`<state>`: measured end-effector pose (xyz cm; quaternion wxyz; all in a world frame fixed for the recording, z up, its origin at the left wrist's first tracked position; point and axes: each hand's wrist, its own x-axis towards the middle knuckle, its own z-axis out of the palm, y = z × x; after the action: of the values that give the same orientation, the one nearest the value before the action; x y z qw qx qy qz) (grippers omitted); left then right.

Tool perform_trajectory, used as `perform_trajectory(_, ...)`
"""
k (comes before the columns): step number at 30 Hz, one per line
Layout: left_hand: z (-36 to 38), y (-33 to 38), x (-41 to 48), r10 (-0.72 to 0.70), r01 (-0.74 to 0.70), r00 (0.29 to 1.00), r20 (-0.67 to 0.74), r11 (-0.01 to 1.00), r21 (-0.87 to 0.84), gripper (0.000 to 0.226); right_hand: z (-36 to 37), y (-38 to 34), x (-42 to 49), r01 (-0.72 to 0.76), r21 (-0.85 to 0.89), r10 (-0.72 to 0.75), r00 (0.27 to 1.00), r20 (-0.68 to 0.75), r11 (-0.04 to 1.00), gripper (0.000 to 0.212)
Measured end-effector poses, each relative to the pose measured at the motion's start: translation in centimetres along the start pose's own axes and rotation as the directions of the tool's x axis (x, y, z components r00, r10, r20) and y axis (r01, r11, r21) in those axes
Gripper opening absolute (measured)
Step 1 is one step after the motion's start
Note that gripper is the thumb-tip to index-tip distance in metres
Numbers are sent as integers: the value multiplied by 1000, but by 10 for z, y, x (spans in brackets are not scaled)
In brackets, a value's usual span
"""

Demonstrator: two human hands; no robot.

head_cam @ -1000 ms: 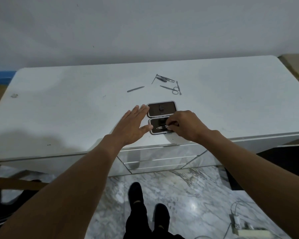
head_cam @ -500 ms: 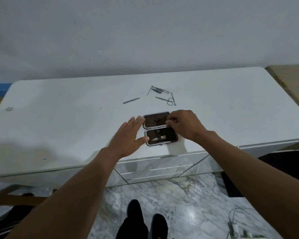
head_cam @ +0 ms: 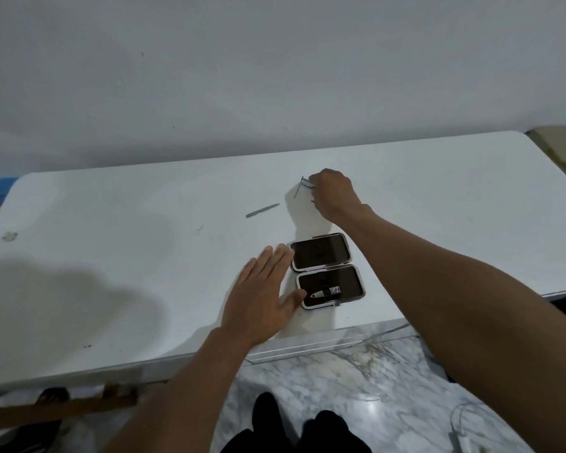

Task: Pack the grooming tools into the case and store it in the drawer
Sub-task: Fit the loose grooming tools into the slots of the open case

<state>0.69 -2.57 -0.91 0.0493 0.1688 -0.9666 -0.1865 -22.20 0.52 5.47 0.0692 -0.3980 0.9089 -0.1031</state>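
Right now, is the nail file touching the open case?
Apart. The head view shows the nail file lying beyond the case, with bare white table between them.

No legible text, label, brand, number or sign anywhere in view, open case (head_cam: pixel 321 255) with plain dark lining, nail clipper (head_cam: pixel 327 291) inside too small to show any stamp, white tabletop (head_cam: pixel 144 223) unlettered

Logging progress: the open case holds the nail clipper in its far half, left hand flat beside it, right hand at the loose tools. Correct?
No: the head view shows the nail clipper in the near half of the case, not the far. The rest holds.
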Motion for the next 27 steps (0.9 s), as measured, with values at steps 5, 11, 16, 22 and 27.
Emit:
perform_trajectory(5,2,0,1,-4,4,1000,-11,1000,9,73,11,3,11,-59,22,60,998,-17,998,17)
perform_trajectory(11,0,-1,1,-3,2,999,36,1000,18,75,3,11,-3,-66,92,71,996,-52,994,20)
perform_trajectory(16,-5,4,1,-12,12,999,45,1000,-9,75,-16,20,-54,43,199,-37,999,-35,979,19)
perform_trajectory(22,-9,9,1,-47,51,997,68,997,-52,71,-25,39,-127,182,237,-201,978,59,954,16)
perform_trajectory(27,-13,12,0,-57,72,986,157,993,-95,73,-17,56,-151,235,129,-249,963,106,963,17)
